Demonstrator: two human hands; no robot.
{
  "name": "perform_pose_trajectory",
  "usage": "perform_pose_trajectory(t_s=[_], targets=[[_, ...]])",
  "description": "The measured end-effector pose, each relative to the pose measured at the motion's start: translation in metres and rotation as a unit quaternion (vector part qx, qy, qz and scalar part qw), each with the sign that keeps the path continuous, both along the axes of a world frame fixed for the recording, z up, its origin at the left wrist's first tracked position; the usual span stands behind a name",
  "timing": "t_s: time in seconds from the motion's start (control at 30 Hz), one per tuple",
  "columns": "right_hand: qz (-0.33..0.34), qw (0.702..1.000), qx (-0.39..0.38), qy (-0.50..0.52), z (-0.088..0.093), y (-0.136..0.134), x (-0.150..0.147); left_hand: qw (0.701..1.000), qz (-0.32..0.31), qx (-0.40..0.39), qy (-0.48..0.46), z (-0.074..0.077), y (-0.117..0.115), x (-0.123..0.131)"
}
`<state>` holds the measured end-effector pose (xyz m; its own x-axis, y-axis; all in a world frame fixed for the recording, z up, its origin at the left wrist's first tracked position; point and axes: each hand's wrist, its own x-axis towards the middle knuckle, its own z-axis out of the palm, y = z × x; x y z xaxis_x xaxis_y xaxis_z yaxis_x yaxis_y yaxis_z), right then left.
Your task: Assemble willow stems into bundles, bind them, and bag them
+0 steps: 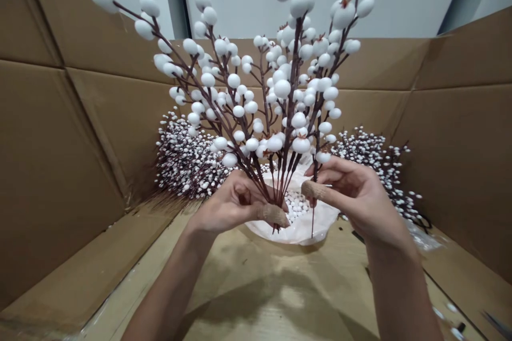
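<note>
While L grip (234, 205) pinches jute wrap (275, 215) on berry stems (272, 184), R grip (347, 192) half-shut holds 2nd wrap (314, 190); seems binding step, next needs firm tension.

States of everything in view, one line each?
Left hand: curled around the stem bundle.
Right hand: raised, fingers curled beside one stem; grip unclear.
White berry stems: upright, gathered in a bunch.
Jute wraps: one at each thumb tip.
White plastic sheet: crumpled, holding small white beads.
Cardboard box: open.
</note>
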<state>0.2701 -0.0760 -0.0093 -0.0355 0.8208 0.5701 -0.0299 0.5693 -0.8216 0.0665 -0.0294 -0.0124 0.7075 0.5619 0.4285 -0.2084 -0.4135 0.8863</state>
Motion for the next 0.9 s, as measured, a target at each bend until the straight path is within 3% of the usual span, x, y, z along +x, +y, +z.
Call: perform_pose_trajectory(t_s=[0.27, 0.47, 0.67, 0.9], targets=[[-0.023, 0.999, -0.039, -0.023, 0.004, 0.001, 0.010, 0.998, 0.060, 0.010, 0.009, 0.002, -0.004, 0.001], [-0.064, 0.996, 0.012, 0.059, 0.006, -0.002, 0.018, 0.994, 0.085, -0.069, -0.012, -0.003, 0.004, 0.013], [-0.024, 1.000, -0.004, -0.005, 0.001, 0.000, 0.003, 0.989, 0.033, -0.142, -0.011, -0.013, 0.010, 0.029], [-0.034, 0.999, -0.025, -0.004, 0.003, 0.004, -0.002, 0.989, -0.002, -0.146, 0.016, -0.014, 0.010, 0.031]])
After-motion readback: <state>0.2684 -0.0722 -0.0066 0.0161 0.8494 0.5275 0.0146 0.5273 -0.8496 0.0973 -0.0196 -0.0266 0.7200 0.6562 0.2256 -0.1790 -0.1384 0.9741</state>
